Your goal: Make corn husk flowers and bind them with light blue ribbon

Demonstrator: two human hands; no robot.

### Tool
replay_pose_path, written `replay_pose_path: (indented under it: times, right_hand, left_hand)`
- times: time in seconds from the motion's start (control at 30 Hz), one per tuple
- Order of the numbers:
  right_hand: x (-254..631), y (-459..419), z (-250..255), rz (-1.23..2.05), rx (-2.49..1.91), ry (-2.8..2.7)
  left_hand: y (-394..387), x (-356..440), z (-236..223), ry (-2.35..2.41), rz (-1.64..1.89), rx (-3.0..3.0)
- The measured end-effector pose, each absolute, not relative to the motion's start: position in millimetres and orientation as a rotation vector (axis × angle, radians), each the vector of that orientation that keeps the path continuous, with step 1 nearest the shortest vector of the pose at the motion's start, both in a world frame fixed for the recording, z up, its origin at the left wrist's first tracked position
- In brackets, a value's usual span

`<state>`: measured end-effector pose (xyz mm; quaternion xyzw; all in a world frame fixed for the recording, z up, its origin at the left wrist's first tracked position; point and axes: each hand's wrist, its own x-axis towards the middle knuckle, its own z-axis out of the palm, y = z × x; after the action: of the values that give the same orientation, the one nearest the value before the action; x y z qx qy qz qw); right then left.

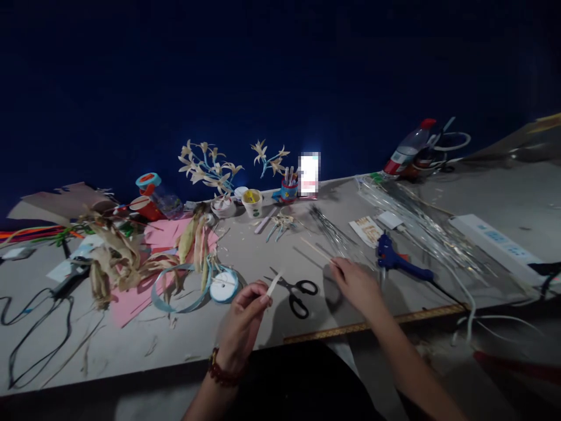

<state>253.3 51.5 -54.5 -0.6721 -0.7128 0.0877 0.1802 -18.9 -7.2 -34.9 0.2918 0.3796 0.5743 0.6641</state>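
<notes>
My left hand, with a beaded bracelet at the wrist, pinches a small pale strip that looks like cut corn husk. Its fingers are closed. On the right, my right hand has its fingertips together on one end of a thin pale stick, which points away to the upper left. Black-handled scissors lie on the table between both hands, blades partly behind the pale strip. A spool of light blue ribbon is just left of my left hand. The blue glue gun rests beyond my right hand.
Dried corn husks and pink paper cover the left side. Husk flowers, a paper cup and a lit phone stand along the back. Wires, a power strip and a yellow ruler lie rightward.
</notes>
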Motion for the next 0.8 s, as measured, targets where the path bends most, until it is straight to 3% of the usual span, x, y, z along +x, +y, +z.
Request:
replay_pose_path:
  times: [0.13, 0.27, 0.37, 0.57, 0.8]
  right_hand:
    - [243, 46, -55, 0.152, -1.696, -2.006]
    - [207, 19, -38, 0.697, -1.255, -2.077]
    - [179, 1, -28, 0.807, -1.106, -1.994]
    - [142, 0, -22, 0.721, -0.987, -1.899]
    - [145, 6, -24, 1.126, -0.998, -1.84]
  left_hand:
    - [-10, -12, -32, 0.759, 1.281, 0.572]
    - [-9, -6, -28, 0.738, 1.302, 0.503]
    - [-6, -2, -24, 0.72, 1.317, 0.453]
    - [-8, 2, -21, 0.742, 1.334, 0.314]
    - [-8, -16, -22, 0.737, 1.279, 0.524]
